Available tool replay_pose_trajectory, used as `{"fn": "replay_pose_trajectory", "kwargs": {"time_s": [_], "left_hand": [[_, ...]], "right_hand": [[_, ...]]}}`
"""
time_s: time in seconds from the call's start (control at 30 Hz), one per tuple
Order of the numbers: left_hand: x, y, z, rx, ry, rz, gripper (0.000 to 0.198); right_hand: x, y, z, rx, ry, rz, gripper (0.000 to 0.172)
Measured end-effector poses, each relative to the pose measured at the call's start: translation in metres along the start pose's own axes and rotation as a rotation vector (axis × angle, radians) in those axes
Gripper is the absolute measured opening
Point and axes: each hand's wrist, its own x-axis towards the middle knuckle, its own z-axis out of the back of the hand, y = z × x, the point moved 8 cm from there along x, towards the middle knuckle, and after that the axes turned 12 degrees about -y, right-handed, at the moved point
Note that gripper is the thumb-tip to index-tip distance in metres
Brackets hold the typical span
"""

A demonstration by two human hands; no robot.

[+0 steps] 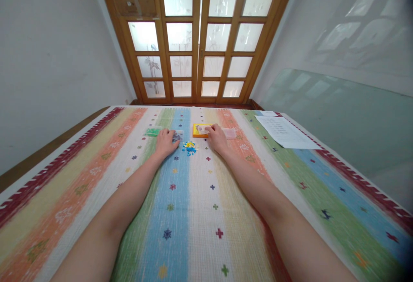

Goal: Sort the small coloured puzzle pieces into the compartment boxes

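Note:
My left hand (167, 143) lies over the tabletop with its fingers bent but apart, touching or just above a clear plastic packet (178, 135). To its left is a packet of green pieces (152, 132), partly behind the hand. My right hand (218, 139) is at the right end of a flat yellow box (200, 134). Its thumb and fingers are drawn together over the box's edge; what is between them is too small to tell. Between my hands lies a small pile of loose blue and yellow pieces (190, 147). A pale, see-through packet (229, 133) sits right of my right hand.
A striped, patterned cloth (193, 230) covers the table. Printed paper sheets (287, 132) lie at the far right, near a glass panel (342, 118) leaning on the wall. Wooden doors with glass panes (198, 36) stand behind the table.

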Motion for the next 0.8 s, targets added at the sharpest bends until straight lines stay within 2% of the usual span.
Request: {"fn": "replay_pose_trajectory", "kwargs": {"time_s": [0.1,0.23,0.33,0.43,0.57,0.7,0.8], "left_hand": [[0.003,0.012,-0.009,-0.016,0.033,0.000,0.064],[0.004,0.024,-0.018,-0.073,0.079,0.003,0.062],[0.005,0.023,-0.012,-0.162,0.064,0.021,0.061],[0.008,0.011,0.004,-0.287,-0.012,0.027,0.060],[0.007,-0.019,0.026,-0.424,-0.121,-0.004,0.056],[-0.001,-0.052,0.033,-0.521,-0.142,-0.057,0.058],[-0.006,-0.064,0.034,-0.548,-0.176,-0.037,0.057]], "right_hand": [[-0.001,0.001,-0.002,0.006,0.025,-0.003,0.039],[-0.001,0.005,-0.002,0.018,0.027,0.004,0.038],[0.000,0.010,0.005,0.029,-0.011,0.022,0.039],[-0.001,0.026,0.014,0.067,-0.025,0.092,0.037],[-0.008,0.060,0.021,0.157,-0.020,0.240,0.035],[-0.016,0.088,0.020,0.206,-0.002,0.367,0.035],[-0.019,0.095,0.020,0.207,0.009,0.391,0.035]]}}
